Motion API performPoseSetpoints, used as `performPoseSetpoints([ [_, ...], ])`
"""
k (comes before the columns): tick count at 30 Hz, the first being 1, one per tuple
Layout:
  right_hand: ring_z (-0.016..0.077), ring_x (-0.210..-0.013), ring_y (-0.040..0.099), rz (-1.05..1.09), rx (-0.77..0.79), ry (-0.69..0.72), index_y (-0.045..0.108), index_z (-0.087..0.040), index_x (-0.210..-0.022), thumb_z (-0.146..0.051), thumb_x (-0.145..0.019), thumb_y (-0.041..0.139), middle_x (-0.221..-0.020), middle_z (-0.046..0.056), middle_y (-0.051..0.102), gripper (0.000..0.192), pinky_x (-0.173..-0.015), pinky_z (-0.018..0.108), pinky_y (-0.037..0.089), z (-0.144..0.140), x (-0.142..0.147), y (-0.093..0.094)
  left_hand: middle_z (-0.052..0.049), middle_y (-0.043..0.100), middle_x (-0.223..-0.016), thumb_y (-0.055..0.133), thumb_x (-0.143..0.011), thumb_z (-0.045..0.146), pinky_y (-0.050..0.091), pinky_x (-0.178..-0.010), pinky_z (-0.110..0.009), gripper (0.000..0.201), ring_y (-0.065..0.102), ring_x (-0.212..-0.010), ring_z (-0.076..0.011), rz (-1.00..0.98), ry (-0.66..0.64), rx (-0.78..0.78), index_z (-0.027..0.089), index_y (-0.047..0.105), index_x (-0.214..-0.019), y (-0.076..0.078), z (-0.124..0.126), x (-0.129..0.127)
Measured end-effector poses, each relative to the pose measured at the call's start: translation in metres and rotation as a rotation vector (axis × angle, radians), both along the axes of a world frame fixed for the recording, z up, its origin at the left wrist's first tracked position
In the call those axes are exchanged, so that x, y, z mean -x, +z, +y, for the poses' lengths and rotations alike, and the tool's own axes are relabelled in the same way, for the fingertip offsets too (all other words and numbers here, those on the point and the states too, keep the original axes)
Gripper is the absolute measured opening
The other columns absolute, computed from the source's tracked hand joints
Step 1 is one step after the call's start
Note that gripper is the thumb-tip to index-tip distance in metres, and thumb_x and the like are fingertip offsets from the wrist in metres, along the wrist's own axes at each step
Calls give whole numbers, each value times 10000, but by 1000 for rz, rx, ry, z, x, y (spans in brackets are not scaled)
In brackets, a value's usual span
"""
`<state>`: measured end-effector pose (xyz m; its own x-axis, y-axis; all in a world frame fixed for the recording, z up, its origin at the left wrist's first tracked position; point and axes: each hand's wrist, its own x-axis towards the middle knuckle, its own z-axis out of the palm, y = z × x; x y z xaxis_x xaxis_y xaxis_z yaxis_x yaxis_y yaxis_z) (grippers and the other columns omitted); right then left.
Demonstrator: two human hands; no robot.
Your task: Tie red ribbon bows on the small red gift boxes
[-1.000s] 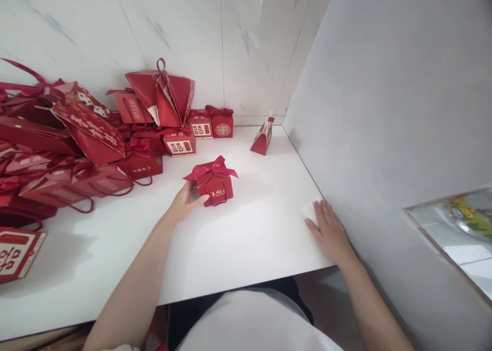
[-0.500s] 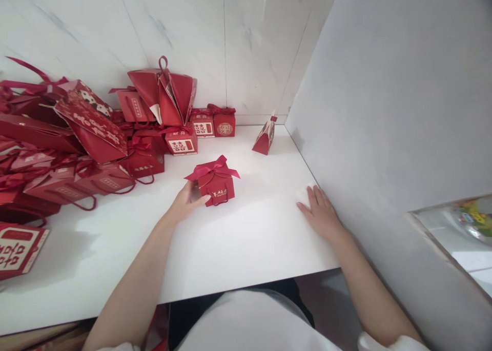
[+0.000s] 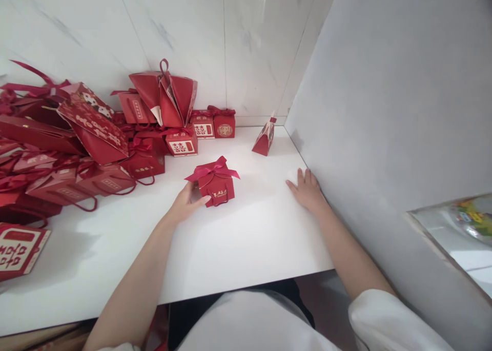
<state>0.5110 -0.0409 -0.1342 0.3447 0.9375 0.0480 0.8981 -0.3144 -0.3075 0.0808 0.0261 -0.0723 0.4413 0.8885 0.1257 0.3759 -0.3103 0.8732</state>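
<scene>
A red gift box (image 3: 217, 187) with a pink ribbon bow on top and gold lettering on its front stands on the white table (image 3: 246, 238). My left hand (image 3: 187, 201) holds it at its left side, thumb across the front corner and fingers behind, partly hidden. My right hand (image 3: 307, 189) lies on the table close to the grey side wall, fingers spread, with nothing in it. Beyond that hand a small triangular red box (image 3: 264, 137) stands near the back corner.
Several red gift boxes and bags are heaped at the left, among them a folded red bag (image 3: 94, 125). A white-and-red box (image 3: 21, 248) stands at the near left. A marble-patterned wall (image 3: 192, 28) rises behind, and a grey wall (image 3: 384, 110) bounds the right.
My right hand has slid forward and a little left along the table. My left hand and the bow-topped box have stayed in place.
</scene>
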Motion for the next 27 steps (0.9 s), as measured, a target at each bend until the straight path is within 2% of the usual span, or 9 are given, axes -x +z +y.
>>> performPoseSetpoints([
  [4, 362, -1495, 140, -11, 42, 67, 225, -80, -1537, -698, -915, 230, -1615, 200, 155, 877, -1204, 541, 163, -17, -2, 5, -154, 489, -1443, 680, -798, 485, 414, -1104, -507, 722, 449, -1343, -359, 7, 1, 4, 189, 416, -1403, -1, 0, 1],
  [11, 344, -1501, 131, -62, 33, 100, 159, -133, -1559, -679, -930, 270, -1631, 168, 108, 840, -1193, 544, 225, -94, -4, -9, -142, 475, -1459, 686, -793, 490, 414, -1108, -481, 731, 429, -1366, -352, 20, 4, 11, 196, 408, -1402, -2, 0, 2],
  [14, 353, -1497, 145, -64, -9, 112, 179, -183, -1559, -644, -946, 293, -1635, 142, 119, 775, -1184, 564, 243, -114, 3, -5, -143, 489, -1446, 688, -795, 479, 413, -1110, -483, 722, 438, -1358, -352, 9, -2, 6, 195, 414, -1400, 0, 0, 0],
  [18, 341, -1489, 190, -90, -163, 135, 229, -196, -1547, -569, -973, 311, -1633, 126, 147, 689, -1189, 554, 244, -116, 13, 13, -148, 508, -1427, 694, -785, 480, 412, -1105, -504, 733, 456, -1340, -364, 0, 0, -3, 193, 421, -1402, 1, -1, -1],
  [20, 344, -1492, 179, -117, -180, 119, 260, -222, -1539, -559, -979, 304, -1636, 110, 142, 655, -1185, 576, 229, -115, 15, 17, -146, 504, -1430, 698, -781, 482, 407, -1110, -501, 741, 447, -1349, -362, 2, -3, -3, 194, 419, -1405, 1, 0, -1],
  [24, 352, -1485, 201, -89, -69, 112, 259, -251, -1538, -605, -968, 270, -1626, 106, 191, 671, -1168, 597, 241, -117, 15, 4, -149, 518, -1413, 702, -775, 491, 389, -1119, -502, 754, 450, -1347, -353, 12, 1, -6, 189, 414, -1403, -1, 0, 0],
  [27, 377, -1489, 163, -59, -104, 52, 252, -199, -1541, -628, -958, 265, -1625, 145, 173, 723, -1180, 619, 163, -113, 23, 1, -149, 513, -1422, 705, -769, 497, 387, -1117, -501, 765, 469, -1333, -345, 14, 15, -18, 195, 407, -1407, -5, 0, -3],
])
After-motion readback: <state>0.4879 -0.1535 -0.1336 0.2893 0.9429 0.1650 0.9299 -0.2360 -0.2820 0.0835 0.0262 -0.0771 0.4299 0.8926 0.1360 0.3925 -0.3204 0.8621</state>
